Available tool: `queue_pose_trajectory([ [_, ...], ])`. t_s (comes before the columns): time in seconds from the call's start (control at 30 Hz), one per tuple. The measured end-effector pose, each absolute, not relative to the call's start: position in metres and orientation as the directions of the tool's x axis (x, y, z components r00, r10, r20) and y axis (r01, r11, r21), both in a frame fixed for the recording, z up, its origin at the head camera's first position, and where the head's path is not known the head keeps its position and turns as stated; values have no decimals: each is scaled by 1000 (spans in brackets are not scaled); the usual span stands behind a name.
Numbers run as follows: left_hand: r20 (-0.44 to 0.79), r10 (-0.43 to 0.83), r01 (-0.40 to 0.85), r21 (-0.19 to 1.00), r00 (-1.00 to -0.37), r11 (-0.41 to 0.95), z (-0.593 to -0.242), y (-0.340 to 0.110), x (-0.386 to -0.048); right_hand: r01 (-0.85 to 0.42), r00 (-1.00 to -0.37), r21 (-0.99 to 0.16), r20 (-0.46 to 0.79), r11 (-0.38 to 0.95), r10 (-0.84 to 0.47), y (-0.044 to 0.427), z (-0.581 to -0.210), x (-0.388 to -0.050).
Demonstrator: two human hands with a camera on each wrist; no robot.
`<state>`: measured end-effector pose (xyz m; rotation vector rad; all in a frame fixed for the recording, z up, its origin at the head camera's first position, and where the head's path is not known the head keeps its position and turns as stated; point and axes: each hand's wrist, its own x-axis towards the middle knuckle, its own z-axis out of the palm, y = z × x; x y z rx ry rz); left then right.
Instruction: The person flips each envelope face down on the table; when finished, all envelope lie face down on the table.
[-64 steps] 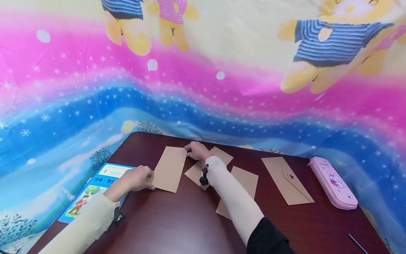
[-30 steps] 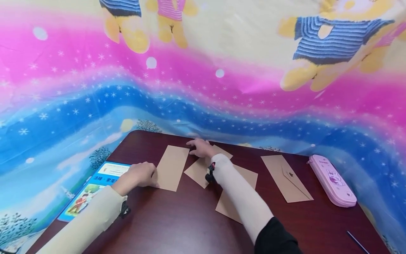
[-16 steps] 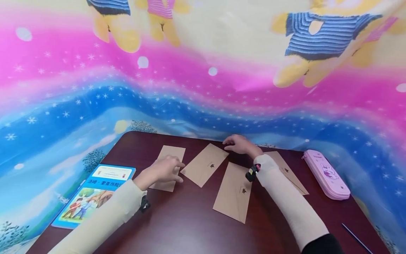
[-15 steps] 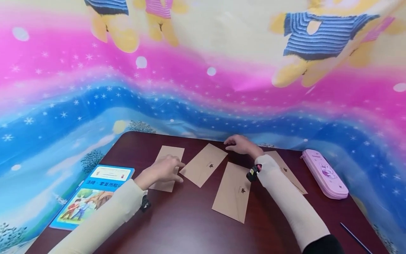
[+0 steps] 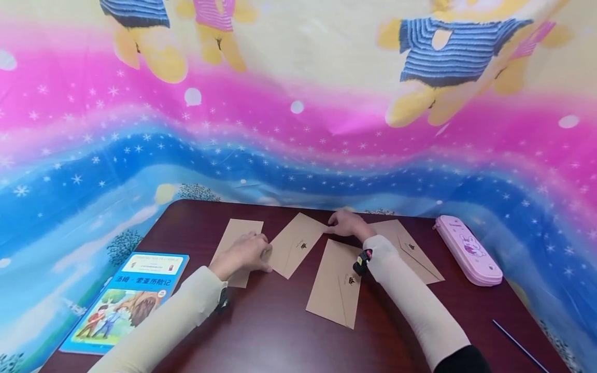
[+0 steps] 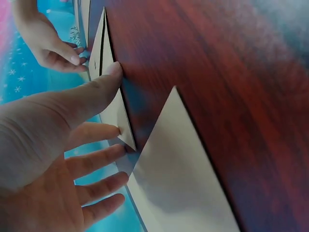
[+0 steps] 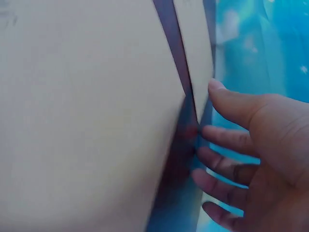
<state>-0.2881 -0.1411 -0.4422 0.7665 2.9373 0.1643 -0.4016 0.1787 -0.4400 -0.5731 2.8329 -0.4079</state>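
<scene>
My left hand (image 5: 247, 252) reaches over the leftmost brown envelope (image 5: 228, 235), partly covering it. Its thumb and fingertips are at the left end of a slanted second envelope (image 5: 298, 243), and the left wrist view shows the fingers (image 6: 99, 157) spread and nearly straight. At that envelope's far right corner is my right hand (image 5: 347, 224), thumb and forefinger on either side of the corner and the other fingers loosely bent. Whether they touch it is hard to tell. A third envelope (image 5: 333, 282) with a small dark print lies nearer, below the right hand.
A fourth envelope (image 5: 415, 248) lies to the right, partly behind the right forearm. Beyond it is a pink pencil case (image 5: 468, 251). A thin pen-like stick (image 5: 517, 344) lies at the near right. A blue picture book (image 5: 126, 300) sits left, beside a patterned curtain (image 5: 298, 155).
Both hands have left the leftmost envelope and moved right to the second one. The right hand first passed the second envelope's far corner, then came in closer to it.
</scene>
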Motion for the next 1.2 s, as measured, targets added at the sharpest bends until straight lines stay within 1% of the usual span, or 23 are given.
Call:
queue_pose_trajectory([
  [0.13, -37, 509, 500, 135, -860, 855, -445, -142, -286, -275, -930, -266, -168, 924, -325, 166, -445, -402],
  [0.23, -20, 532, 525, 134, -847, 841, -445, -141, -284, -243, -939, -270, -176, 932, -296, 160, -446, -402],
  [0.4, -14, 584, 579, 114, -811, 807, -444, -135, -279, -230, -934, -303, -197, 925, -297, 157, -447, -406],
  [0.53, 5, 611, 610, 52, -792, 791, -445, -129, -275, -219, -925, -351, -221, 910, -308, 154, -443, -409],
  [0.67, 51, 638, 639, -6, -768, 770, -449, -126, -273, -208, -911, -374, -262, 904, -318, 150, -437, -412],
  [0.8, 70, 627, 631, 58, -776, 774, -450, -124, -274, -188, -904, -382, -294, 905, -312, 148, -433, -416],
  [0.9, 44, 599, 599, 126, -799, 790, -450, -123, -274, -187, -901, -396, -295, 899, -318, 149, -433, -419],
  [1.03, 16, 586, 580, 161, -810, 798, -451, -123, -273, -224, -896, -408, -270, 885, -352, 155, -438, -422],
  [1.2, 11, 585, 577, 175, -811, 797, -447, -124, -272, -254, -899, -443, -219, 860, -379, 159, -442, -425],
])
